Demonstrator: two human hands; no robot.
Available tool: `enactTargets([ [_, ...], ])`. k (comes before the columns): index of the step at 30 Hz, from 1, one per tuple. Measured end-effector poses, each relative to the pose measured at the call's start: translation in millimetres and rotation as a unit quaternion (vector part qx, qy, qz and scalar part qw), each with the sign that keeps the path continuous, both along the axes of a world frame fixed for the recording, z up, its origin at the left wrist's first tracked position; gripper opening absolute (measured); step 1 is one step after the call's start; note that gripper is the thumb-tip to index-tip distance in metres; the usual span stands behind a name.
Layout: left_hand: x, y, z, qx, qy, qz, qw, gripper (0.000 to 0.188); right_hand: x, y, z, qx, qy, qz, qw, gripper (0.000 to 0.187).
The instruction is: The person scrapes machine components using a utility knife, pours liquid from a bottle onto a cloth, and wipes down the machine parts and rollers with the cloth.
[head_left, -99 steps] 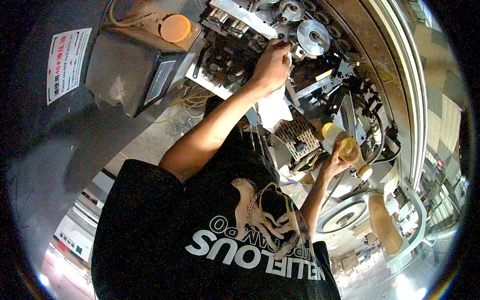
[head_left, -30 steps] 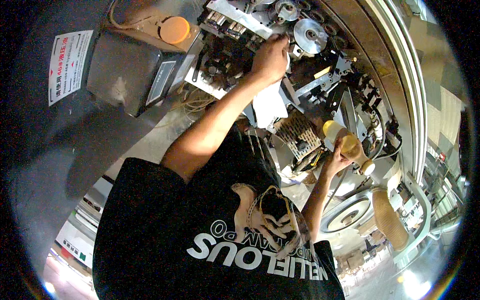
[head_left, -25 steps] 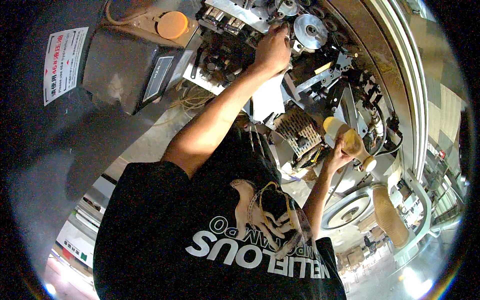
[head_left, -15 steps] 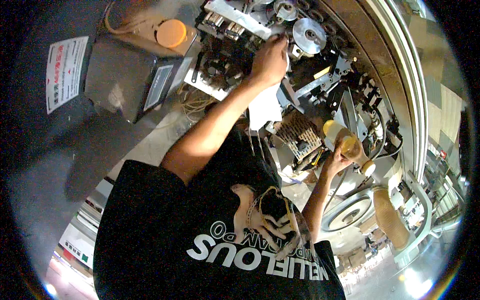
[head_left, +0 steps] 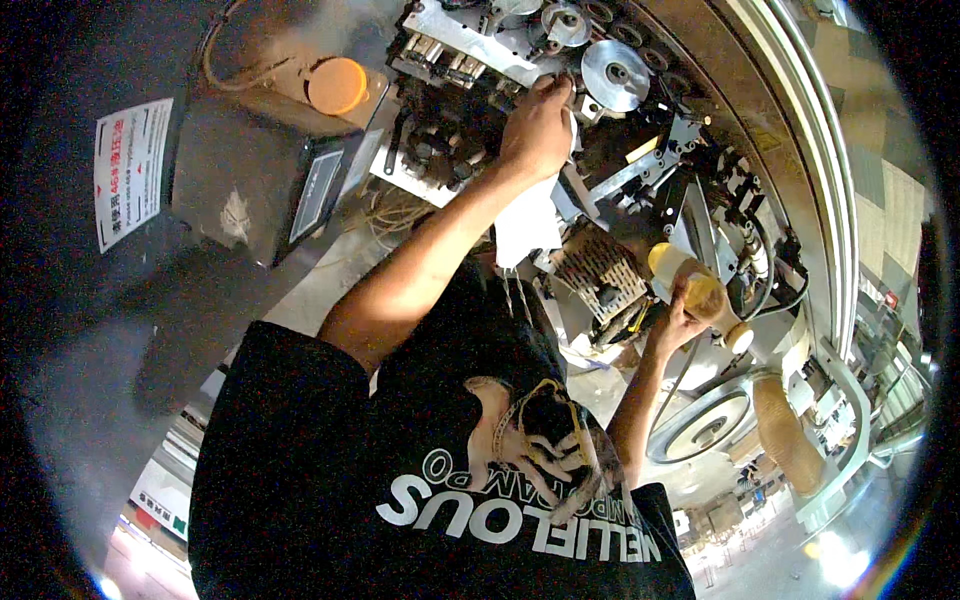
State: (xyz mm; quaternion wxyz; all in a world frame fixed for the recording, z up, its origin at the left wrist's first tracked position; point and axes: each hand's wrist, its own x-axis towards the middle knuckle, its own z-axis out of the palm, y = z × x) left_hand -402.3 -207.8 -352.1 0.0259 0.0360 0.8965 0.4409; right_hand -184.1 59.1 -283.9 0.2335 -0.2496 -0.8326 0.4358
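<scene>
My left hand (head_left: 540,125) reaches into a machine of metal parts, its fingers curled closed beside a shiny round disc (head_left: 615,76). What the fingertips grip is hidden. A white, sheet-like piece (head_left: 528,228) shows beside that hand and hangs below the wrist; whether I hold it I cannot tell. Lower and to the right, my right hand (head_left: 682,318) is closed round a pale, elongated object (head_left: 706,296) with a yellow rounded end and a cream, knob-like end; its kind is unclear.
A dark box-shaped unit (head_left: 240,190) with an orange cap (head_left: 337,86) stands at the left. Under the white piece is a slotted block (head_left: 603,275). Black hoses (head_left: 780,308) and a curved metal frame (head_left: 815,160) bound the right. A round wheel (head_left: 705,428) sits lower right.
The view has shifted slightly. Both hands keep nearly the same places and closed grips; the object in my right hand appears turned a little.
</scene>
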Motion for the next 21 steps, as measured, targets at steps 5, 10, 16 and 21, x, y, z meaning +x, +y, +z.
enactTargets([
  [5, -20, -1, 18, 0.077, -0.085, 0.018, 0.993, 0.017, 0, 3, -2, 0.003, -0.049, -0.024, 0.998, 0.061],
  [10, 16, -16, 17, 0.15, -0.026, -0.03, 0.988, 0.042, 3, 7, 1, 0.05, -0.004, -0.01, 0.999, 0.059],
  [16, 32, -47, 72, 0.766, -0.32, 0.116, 0.545, 0.041, 5, 10, 4, -0.027, 0.048, -0.012, 0.998, 0.057],
  [21, 40, -62, 89, 0.757, -0.355, 0.131, 0.533, 0.036, -2, 8, 43, -0.063, -0.003, -0.017, 0.998, 0.058],
])
